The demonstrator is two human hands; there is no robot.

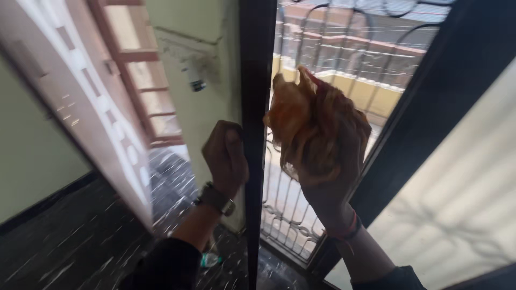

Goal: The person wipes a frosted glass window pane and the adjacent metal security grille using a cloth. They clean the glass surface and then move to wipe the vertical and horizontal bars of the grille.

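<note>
Far to the left of the left hand a white panelled door [91, 102] leans open, and below it lies the dark speckled floor [70, 247]. Between that door and the hand stands a pale wall with a reddish window frame [134, 70].

The left hand [226, 158] is closed in a fist around the edge of a dark vertical door frame [257, 107], thumb toward the camera. A wristwatch [216, 198] sits on its wrist above a dark sleeve. Just below that forearm a small clear plastic bottle [209, 260] lies on the floor; what is in it cannot be made out.

To the right of the dark frame the right hand [328, 161] is raised, its fingers closed on a crumpled orange cloth [303, 115] that bunches above and in front of the palm. The cloth is close against the glass pane, though whether it touches cannot be told. A red thread band [346, 231] circles the right wrist.

Behind that hand, through the pane, a curled metal grille [285, 215] shows, with a yellowish parapet wall [371, 91] beyond it. Farther right another dark frame [430, 107] slants upward, and past it a pale pane [467, 188] carries the grille's shadow.
</note>
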